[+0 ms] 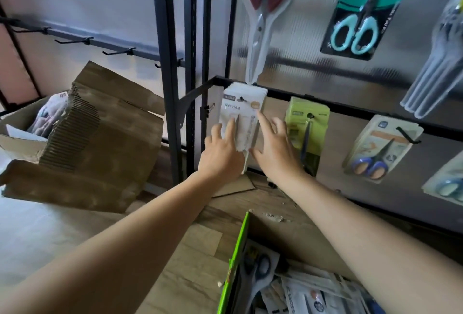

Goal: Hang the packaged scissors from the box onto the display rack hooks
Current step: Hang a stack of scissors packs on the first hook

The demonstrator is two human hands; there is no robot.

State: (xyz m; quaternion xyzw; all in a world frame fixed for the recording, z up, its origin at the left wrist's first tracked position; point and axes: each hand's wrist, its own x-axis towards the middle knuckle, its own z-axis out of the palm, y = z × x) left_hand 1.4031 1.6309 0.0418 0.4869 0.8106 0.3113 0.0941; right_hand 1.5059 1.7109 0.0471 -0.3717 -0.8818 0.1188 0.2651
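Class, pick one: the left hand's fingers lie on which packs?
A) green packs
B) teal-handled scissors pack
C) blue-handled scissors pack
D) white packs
D: the left hand lays straight fingers on the front of the white packs, hanging just left of the green packs.

Soft daylight from the left; dim, hazy picture; motion blur and wide-angle bending at edges.

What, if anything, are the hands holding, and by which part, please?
Nothing is gripped: the left hand presses the lower front of the white packs; the right hand touches their right edge.
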